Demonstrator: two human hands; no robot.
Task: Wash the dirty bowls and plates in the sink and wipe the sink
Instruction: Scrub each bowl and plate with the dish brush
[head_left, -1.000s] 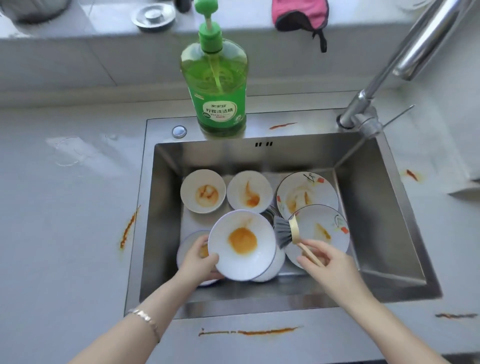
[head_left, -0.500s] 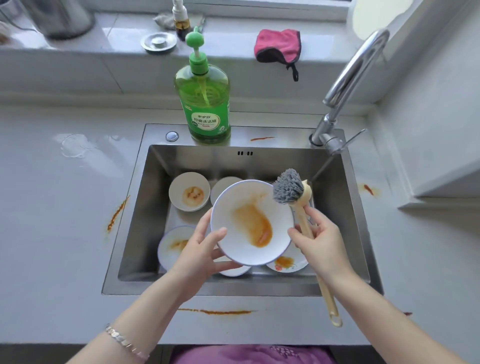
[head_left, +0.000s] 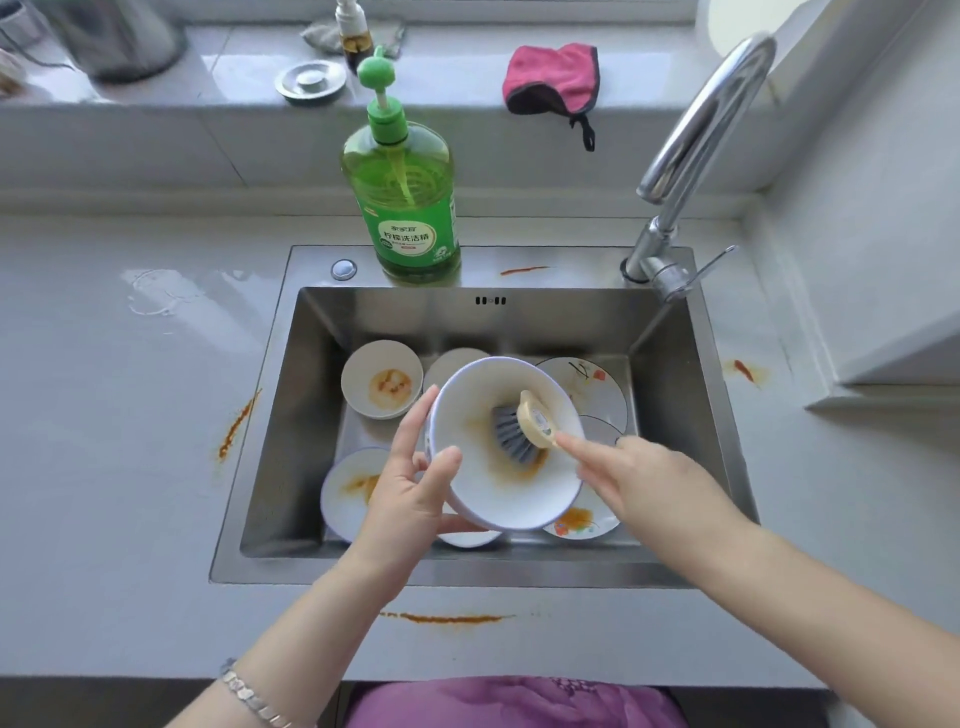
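The left forearm, bare with a bracelet (head_left: 249, 696) at the wrist, comes in from the lower left and crosses the near rim of the sink (head_left: 467, 571). The left hand (head_left: 410, 488) is raised over the sink's middle, thumb hooked over the near edge of a tilted bowl (head_left: 498, 499) and fingers spread along its outer wall. The right forearm enters from the lower right over the sink's near right corner; the right hand (head_left: 639, 478), back up, grips the handle of a brush (head_left: 535, 418), forefinger stretched along it toward the head, the other fingers curled beneath.
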